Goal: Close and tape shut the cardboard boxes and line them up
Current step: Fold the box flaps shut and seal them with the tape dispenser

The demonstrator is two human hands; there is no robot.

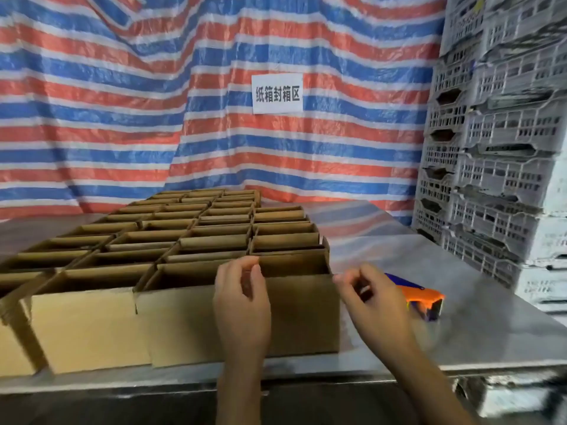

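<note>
- Cardboard boxes (190, 237), tops open, stand in packed rows on the steel surface (460, 317).
- Left grip (242, 289) hovers before the front wall of the nearest box (184, 320), fingers loosely curled, empty.
- Right grip (371, 299), curled and blurred, is beside that box's right corner; whether it pinches anything, I cannot tell.
- Orange tape gun (425, 299) lies on the surface just behind the right grip.

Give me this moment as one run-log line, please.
left hand: empty, at front open box | right hand: empty, beside it | tape dispenser: on table, untouched
</note>
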